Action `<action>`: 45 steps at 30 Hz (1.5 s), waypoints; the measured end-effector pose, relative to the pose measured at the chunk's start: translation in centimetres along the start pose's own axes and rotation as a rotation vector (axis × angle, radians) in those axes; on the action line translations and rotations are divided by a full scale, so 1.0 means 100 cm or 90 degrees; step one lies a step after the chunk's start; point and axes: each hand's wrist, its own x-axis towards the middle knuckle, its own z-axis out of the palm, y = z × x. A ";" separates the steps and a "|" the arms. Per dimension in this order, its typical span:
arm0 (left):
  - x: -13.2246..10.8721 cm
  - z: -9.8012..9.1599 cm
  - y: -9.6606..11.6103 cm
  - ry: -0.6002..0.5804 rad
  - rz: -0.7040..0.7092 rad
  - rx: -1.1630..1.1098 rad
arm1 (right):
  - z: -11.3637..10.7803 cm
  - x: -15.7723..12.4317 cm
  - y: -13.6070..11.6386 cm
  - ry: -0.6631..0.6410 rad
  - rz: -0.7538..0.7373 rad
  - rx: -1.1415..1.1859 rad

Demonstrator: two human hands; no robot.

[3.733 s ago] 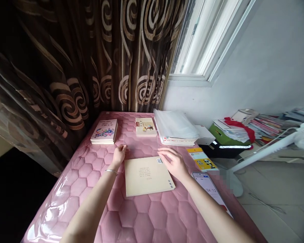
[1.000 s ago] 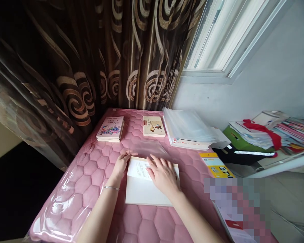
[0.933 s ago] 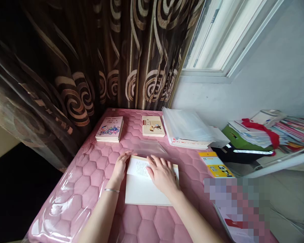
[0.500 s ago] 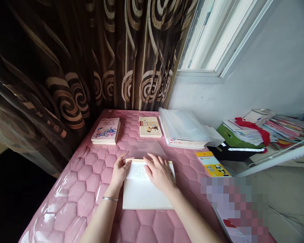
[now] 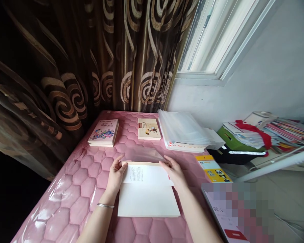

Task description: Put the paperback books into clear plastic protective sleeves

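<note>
An open book (image 5: 149, 199) lies in front of me on the pink quilted surface. Its near part is blank white, and lines of printed text show on the narrower far part. A clear plastic sheet (image 5: 143, 154) extends from beneath the book's far edge. My left hand (image 5: 118, 172) is closed on the far left corner, thumb on top and fingers behind. At the far right corner, my right hand (image 5: 172, 170) grips the book the same way. Whether the fingers also hold the plastic sheet is hard to see.
Stacked books (image 5: 103, 131) lie at the back left, a smaller book (image 5: 149, 129) at the back middle. Clear plastic covers (image 5: 183, 126) rest on books at the back right. On the right are a yellow panda-printed item (image 5: 214, 168) and a partly blurred device (image 5: 224, 216).
My right hand has moved off the printed text to the book's far right corner. The left hand keeps its grip. Beyond the book, the plastic sheet now looks slightly raised.
</note>
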 end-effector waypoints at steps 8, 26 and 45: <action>0.003 -0.002 -0.004 0.037 0.019 0.070 | 0.006 0.000 -0.009 -0.021 -0.015 0.095; 0.004 0.000 -0.008 0.054 0.112 0.120 | -0.007 -0.001 0.007 -0.095 -0.019 0.090; 0.002 0.001 -0.006 0.076 0.112 0.132 | 0.002 -0.001 0.005 -0.029 -0.042 0.108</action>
